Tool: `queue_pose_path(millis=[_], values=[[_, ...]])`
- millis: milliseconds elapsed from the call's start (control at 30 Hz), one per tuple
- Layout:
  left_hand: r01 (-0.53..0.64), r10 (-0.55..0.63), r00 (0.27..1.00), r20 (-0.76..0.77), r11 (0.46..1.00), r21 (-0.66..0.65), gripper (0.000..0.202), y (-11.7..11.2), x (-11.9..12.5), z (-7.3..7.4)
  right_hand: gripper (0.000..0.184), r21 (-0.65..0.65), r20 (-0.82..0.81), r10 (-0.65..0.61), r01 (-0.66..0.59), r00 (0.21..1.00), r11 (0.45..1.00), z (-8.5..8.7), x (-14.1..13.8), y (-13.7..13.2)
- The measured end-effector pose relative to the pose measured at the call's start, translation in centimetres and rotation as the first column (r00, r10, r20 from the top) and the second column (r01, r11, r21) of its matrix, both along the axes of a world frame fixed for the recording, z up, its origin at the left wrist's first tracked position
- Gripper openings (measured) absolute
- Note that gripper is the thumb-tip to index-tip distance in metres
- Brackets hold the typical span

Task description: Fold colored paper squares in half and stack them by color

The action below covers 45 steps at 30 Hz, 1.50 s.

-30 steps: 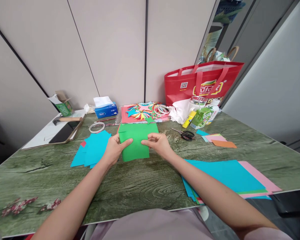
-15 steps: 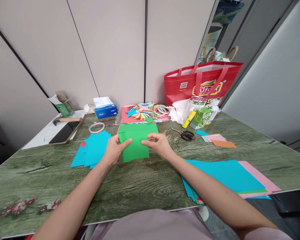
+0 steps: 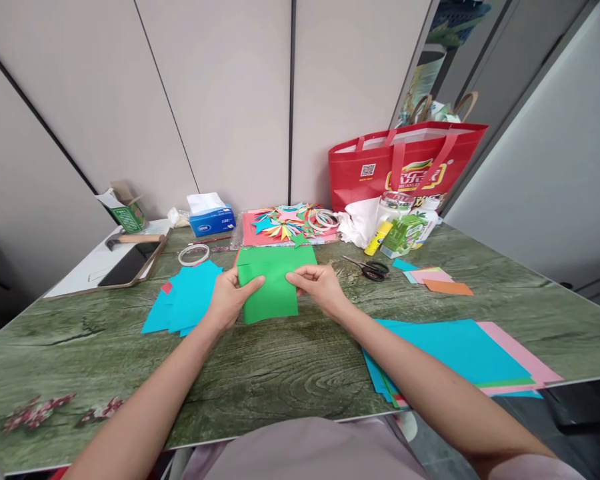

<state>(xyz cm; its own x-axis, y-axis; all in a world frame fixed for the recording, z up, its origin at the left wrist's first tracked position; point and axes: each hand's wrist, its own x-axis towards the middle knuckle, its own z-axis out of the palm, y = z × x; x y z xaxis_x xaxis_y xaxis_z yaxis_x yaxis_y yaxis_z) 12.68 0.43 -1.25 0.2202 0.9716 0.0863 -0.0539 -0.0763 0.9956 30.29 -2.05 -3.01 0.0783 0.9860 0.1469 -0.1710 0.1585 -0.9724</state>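
Note:
A green sheet of paper [image 3: 270,297] is held up between my two hands over the middle of the table. My left hand [image 3: 230,297] pinches its left edge, thumb across the front face. At the right edge my right hand [image 3: 320,287] grips it between thumb and fingers; some fingertips are hidden behind the paper. Just behind, more green paper [image 3: 293,255] shows above its top edge. Blue paper sheets [image 3: 195,293] lie beside my left hand, with a small red scrap [image 3: 167,288] on them. Black-handled scissors [image 3: 373,269] rest beyond my right hand.
At the back stand a tissue box [image 3: 211,220], colourful paper stars [image 3: 285,223], a yellow glue stick [image 3: 379,239] and a red bag [image 3: 365,167]. A tape roll [image 3: 193,255] and phone [image 3: 130,265] lie left. Stacked coloured sheets [image 3: 445,347] and an orange strip [image 3: 447,287] lie right.
My right hand has shifted slightly on the right edge of the green paper, its thumb moving a little up and right. My left hand stays about where it was.

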Motion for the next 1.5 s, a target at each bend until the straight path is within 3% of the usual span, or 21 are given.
queue_pose_path(millis=[933,1500], values=[[0.064,-0.061,0.997,0.048,0.995,-0.07,0.042,-0.36,0.12,0.24,0.024,-0.027,0.018,-0.004,0.005,1.0,1.0,0.22,0.09,-0.14],[0.034,-0.022,0.997,0.071,0.985,-0.167,0.041,-0.42,0.18,0.3,0.027,-0.054,0.025,0.005,-0.003,1.0,0.999,0.06,0.06,-0.09]])
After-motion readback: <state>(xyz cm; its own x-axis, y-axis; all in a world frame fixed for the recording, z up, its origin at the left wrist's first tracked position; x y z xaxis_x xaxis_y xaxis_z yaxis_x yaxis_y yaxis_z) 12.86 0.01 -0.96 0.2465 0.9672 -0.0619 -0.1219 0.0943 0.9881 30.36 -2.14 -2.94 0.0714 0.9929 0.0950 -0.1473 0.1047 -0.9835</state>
